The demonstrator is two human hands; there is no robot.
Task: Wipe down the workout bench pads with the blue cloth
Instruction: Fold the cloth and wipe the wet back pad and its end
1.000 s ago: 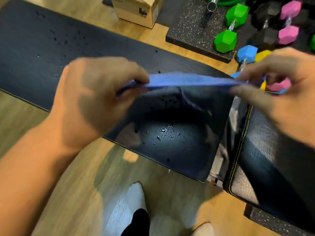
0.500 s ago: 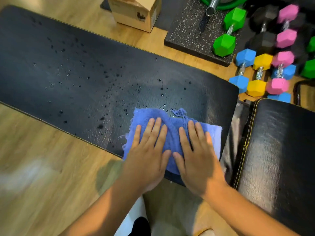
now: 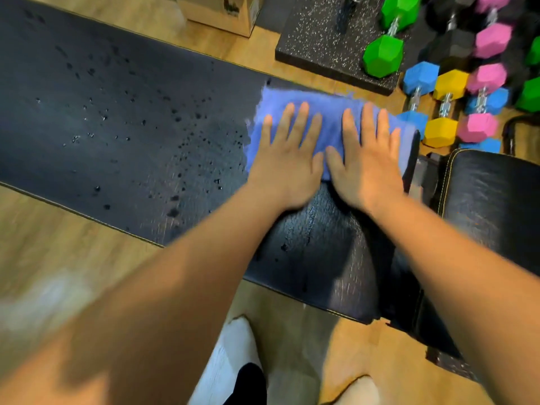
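The blue cloth [image 3: 333, 119] lies spread on the far right end of the long black bench pad [image 3: 117, 127]. My left hand [image 3: 287, 159] and my right hand [image 3: 368, 165] press flat on it side by side, fingers apart, gripping nothing. Water droplets [image 3: 187, 147] dot the pad to the left of the cloth. The strip of pad nearer to me [image 3: 315, 229] looks smeared and shiny. A second black pad with yellow stitching [image 3: 491, 200] sits to the right, across a narrow gap.
Coloured hex dumbbells, such as a green one [image 3: 382, 54] and a yellow one [image 3: 444, 112], crowd the floor beyond the right end. A speckled rubber mat [image 3: 321, 39] and a cardboard box [image 3: 222, 10] lie behind the bench. My white-socked foot [image 3: 230, 361] stands on the wooden floor.
The cloth went from stretched in the air between both hands to flat on the pad. Both palms then pushed it from the near edge to the far edge.
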